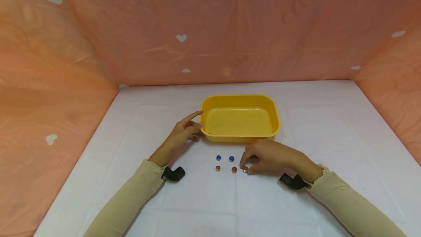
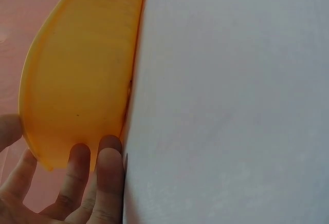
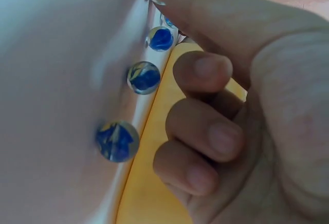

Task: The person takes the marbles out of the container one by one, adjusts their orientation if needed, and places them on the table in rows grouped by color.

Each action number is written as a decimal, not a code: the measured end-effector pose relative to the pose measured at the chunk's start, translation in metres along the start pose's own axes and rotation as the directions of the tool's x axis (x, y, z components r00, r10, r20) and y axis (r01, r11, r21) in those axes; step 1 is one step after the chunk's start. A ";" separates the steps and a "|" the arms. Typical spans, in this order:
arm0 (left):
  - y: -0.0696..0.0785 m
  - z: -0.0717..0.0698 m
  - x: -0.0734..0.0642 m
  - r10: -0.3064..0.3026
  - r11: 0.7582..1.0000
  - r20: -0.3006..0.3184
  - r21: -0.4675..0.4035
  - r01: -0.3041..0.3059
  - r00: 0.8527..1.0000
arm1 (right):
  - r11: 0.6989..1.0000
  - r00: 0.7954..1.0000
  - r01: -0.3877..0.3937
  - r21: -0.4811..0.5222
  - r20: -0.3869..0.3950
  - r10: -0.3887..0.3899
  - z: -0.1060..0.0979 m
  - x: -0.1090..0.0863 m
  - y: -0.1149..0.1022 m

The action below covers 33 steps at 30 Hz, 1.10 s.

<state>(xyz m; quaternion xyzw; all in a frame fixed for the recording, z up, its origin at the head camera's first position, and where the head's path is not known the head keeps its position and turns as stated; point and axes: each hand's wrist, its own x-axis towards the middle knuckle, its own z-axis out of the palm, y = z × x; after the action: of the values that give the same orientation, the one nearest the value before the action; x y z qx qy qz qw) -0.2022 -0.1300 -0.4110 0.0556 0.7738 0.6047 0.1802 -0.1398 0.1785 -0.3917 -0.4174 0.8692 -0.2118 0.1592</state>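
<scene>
My left hand (image 1: 184, 130) rests its fairly straight fingers against the left end of a yellow plastic tub (image 1: 201, 120). At the tub's front right, my right hand (image 1: 270, 155) pinches an orange marble (image 1: 245, 169) between thumb and index finger, down at the tabletop. Left of it lie two more orange marbles (image 1: 234, 170). Behind these sit two blue marbles (image 1: 231, 159). The right wrist view shows several blue marbles (image 3: 117, 141) in a row beside the curled fingers (image 3: 223, 137); the hand hides some of them in the head view.
A white cloth (image 1: 197, 200) covers the table. Orange sheeting with pale hearts (image 1: 213, 39) walls the back and both sides. Each wrist carries a black camera mount (image 1: 174, 174). Within the tub only small dark specks show.
</scene>
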 end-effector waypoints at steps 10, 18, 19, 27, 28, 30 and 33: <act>0.003 0.000 -0.001 -0.035 0.999 -0.004 -0.013 0.035 0.999 | 0.998 0.999 -0.038 0.044 0.014 0.037 -0.006 -0.002 0.000; 0.003 0.000 0.000 -0.030 1.000 0.004 0.002 0.030 1.000 | 0.991 1.000 0.013 0.136 -0.007 -0.012 -0.018 -0.004 -0.001; 0.003 0.000 0.000 -0.029 1.000 0.007 0.000 0.029 1.000 | 0.988 1.000 0.021 0.152 -0.012 -0.020 -0.020 -0.004 -0.001; 0.001 0.001 0.000 -0.029 0.999 -0.002 -0.020 0.029 1.000 | 0.982 0.999 0.050 0.183 -0.023 -0.046 -0.026 -0.002 -0.003; 0.001 0.000 0.000 -0.027 0.999 -0.002 -0.022 0.027 1.000 | 0.983 0.999 0.051 0.175 -0.018 -0.049 -0.026 -0.001 -0.004; 0.001 0.000 0.000 -0.031 0.999 -0.008 -0.021 0.031 0.999 | 0.986 0.999 0.050 0.160 -0.008 -0.050 -0.024 0.000 -0.006; 0.001 0.000 -0.001 -0.029 0.999 -0.008 -0.018 0.029 1.000 | 0.989 0.999 0.046 0.140 -0.014 -0.045 -0.026 0.001 -0.010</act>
<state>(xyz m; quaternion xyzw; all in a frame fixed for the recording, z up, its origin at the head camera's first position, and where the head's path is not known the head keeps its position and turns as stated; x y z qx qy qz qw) -0.2017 -0.1303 -0.4099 0.0403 0.7699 0.6091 0.1860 -0.1458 0.1783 -0.3647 -0.4239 0.8433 -0.2779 0.1787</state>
